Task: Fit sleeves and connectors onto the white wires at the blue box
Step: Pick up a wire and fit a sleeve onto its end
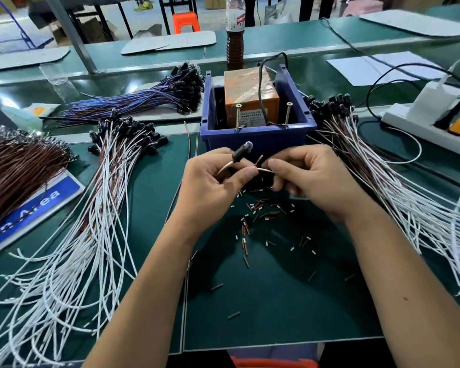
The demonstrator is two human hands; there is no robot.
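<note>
Two hands before one blue box [258, 134], left hand [210, 181] pinching one wire [225, 167], right hand [307, 179] pinching its end, many sleeves [258, 211] below.

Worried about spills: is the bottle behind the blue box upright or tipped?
Upright. The bottle stands vertically behind the blue box, cap at the top.

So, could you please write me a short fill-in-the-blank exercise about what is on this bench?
1. The orange block sits inside the ____ box.
2. Both hands, left and right, hold a thin ____.
3. Small cut sleeves lie scattered on the ____ mat.
4. The bottle stands ____ the box.

Missing words: blue; wire; green; behind
</note>
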